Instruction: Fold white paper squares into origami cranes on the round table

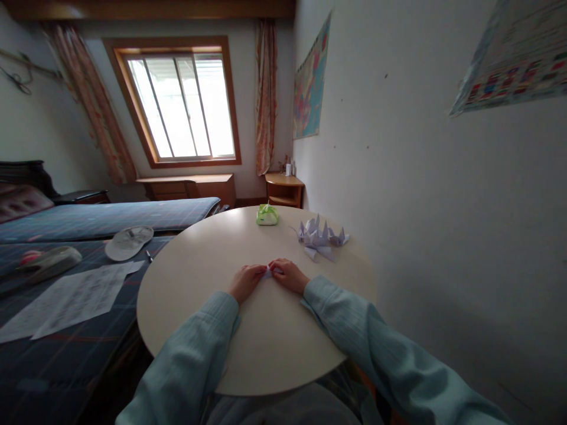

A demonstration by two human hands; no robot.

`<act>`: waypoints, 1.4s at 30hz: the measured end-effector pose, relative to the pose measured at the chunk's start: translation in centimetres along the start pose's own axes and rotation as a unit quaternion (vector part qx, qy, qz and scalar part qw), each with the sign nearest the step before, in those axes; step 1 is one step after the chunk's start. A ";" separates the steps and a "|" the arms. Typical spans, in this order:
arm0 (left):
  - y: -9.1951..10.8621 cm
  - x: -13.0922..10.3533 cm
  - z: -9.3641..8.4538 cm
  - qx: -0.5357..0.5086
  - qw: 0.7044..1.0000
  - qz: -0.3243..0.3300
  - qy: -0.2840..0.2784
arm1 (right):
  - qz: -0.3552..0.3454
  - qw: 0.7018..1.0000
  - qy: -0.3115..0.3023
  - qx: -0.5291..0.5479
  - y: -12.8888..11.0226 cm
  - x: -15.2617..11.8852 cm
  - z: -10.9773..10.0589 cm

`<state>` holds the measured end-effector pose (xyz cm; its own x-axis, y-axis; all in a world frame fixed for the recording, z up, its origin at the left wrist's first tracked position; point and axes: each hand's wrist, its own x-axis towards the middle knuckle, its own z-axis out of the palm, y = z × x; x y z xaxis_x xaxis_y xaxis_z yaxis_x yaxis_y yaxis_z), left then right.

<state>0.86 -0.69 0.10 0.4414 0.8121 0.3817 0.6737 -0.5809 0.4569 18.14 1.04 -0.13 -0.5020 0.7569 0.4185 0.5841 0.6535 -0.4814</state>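
Over the middle of the round table [190,277], my left hand [248,281] and my right hand [287,274] meet at the fingertips. Between them they pinch a small piece of pale folded paper [268,273], mostly covered by my fingers, so its shape is hard to make out. Both hands are closed on it, close to the tabletop. Beyond my right hand lies a cluster of pale folded-paper figures [316,233] with pointed tips, like paper cranes. A green and white pack of tissues [267,215] sits near the table's far edge.
A white wall [425,236] runs close along the table's right side. To the left is a bed with a dark plaid cover [110,319], bearing printed sheets [80,295], a white cap [129,242] and a pen [149,256]. A corner shelf [286,180] stands behind the table.
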 end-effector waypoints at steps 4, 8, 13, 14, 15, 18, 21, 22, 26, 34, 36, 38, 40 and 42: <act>0.2 0.0 -0.1 0.006 1.000 -0.016 0.004 | 0.006 1.000 0.001 -0.003 -0.1 -0.1 -0.1; 0.4 0.0 -0.3 0.003 1.000 -0.029 0.006 | 0.014 1.000 0.001 -0.003 -0.1 -0.1 0.0; 0.5 -0.1 -0.4 0.014 0.999 -0.041 0.010 | 0.018 1.000 0.005 -0.002 -0.1 0.0 0.0; 0.5 -0.1 -0.3 0.014 0.999 -0.039 0.011 | 0.016 1.000 0.005 -0.002 -0.2 0.0 0.0; 0.4 0.0 -0.3 0.013 0.999 -0.036 0.011 | 0.014 1.000 0.005 -0.002 -0.2 -0.1 -0.1; 0.0 0.1 0.0 0.000 1.000 -0.016 0.012 | 0.005 1.000 0.007 0.003 -0.2 -0.1 -0.1; -0.3 0.1 0.3 -0.010 1.000 -0.008 0.013 | -0.006 1.000 0.009 0.009 -0.2 -0.1 -0.1; -0.3 0.1 0.3 -0.010 1.000 -0.011 0.013 | -0.008 1.000 0.009 0.010 -0.1 -0.2 -0.1; -0.1 -0.1 0.1 -0.003 1.000 -0.014 0.006 | -0.009 1.000 0.010 0.016 0.0 -0.1 -0.1; -0.3 -0.2 0.2 0.006 1.000 -0.001 0.014 | -0.017 1.000 0.010 0.025 0.2 0.0 -0.1; -0.3 -0.1 0.2 0.005 1.000 0.003 0.017 | -0.014 0.999 0.009 0.028 0.2 0.0 -0.1; -0.2 -0.1 0.2 0.007 1.000 0.004 0.015 | -0.008 1.000 0.007 0.030 0.2 0.0 -0.1; 0.0 -0.1 0.0 0.012 1.000 0.002 0.013 | -0.003 1.000 0.005 0.030 0.1 0.0 -0.2; 0.2 -0.1 -0.2 0.017 1.000 0.000 0.013 | 0.000 1.000 0.003 0.027 0.0 0.1 -0.3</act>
<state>0.88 -0.90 0.30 0.4259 0.8104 0.4023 0.6943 -0.5779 0.4289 18.23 1.09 0.13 -0.4978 0.7574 0.4225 0.5493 0.6523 -0.5222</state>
